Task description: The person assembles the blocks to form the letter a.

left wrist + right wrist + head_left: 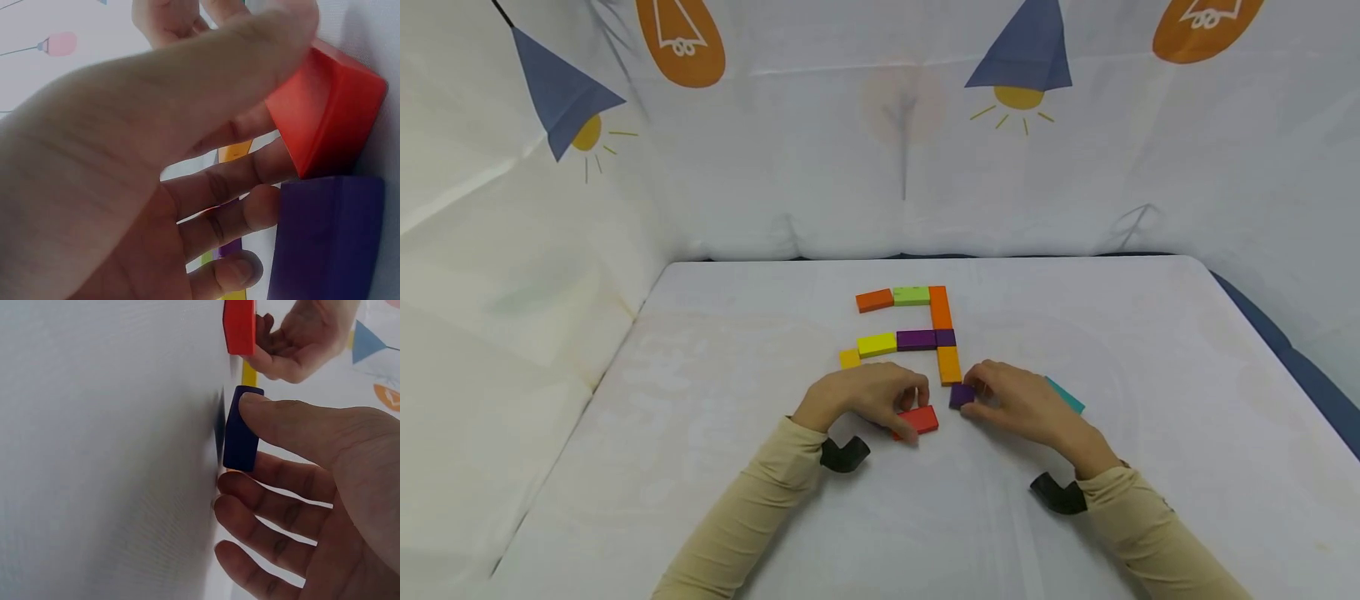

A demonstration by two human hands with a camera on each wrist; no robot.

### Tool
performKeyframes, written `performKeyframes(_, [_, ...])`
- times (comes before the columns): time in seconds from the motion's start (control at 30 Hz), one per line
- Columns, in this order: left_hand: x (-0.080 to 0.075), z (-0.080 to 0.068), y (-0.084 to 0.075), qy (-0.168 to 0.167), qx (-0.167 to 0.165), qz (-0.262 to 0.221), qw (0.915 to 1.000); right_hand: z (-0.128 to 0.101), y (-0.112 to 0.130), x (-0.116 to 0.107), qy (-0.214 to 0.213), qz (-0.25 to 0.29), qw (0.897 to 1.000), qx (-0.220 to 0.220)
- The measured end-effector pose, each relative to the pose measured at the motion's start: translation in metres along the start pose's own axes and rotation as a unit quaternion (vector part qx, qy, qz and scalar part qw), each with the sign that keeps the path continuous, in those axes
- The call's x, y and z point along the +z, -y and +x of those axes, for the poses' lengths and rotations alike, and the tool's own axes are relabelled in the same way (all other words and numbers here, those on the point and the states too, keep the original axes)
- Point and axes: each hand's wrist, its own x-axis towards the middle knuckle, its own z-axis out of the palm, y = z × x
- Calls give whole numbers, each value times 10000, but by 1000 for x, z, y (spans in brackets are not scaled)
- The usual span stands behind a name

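Red block point(919, 419) sits under the fingers of my left hand point(868, 398), which curl round it on the white bench point(715, 467). Just beside it, my right hand point(1018, 403) pinches a purple block point(960, 395) between thumb and fingers, directly below the orange block point(949, 364) ending the coloured row. A teal block point(1066, 395) lies behind my right hand.

Readable text: none in any view.
Blocks point(916, 339): plain coloured faces, no letters or numbers.
Backdrop cloth point(880, 167): behind the blocks, printed lamp and bulb drawings only, no words.
Table cover point(700, 433): unmarked.
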Motion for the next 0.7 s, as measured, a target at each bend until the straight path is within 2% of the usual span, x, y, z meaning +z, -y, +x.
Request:
performKeyframes(0.33, [1, 2, 2, 1, 8, 14, 10000, 3, 3, 2, 48, -86, 9999, -39])
performKeyframes(0.7, [1, 4, 2, -243, -13, -44, 9997, 3, 4, 4, -68, -126, 9999, -22])
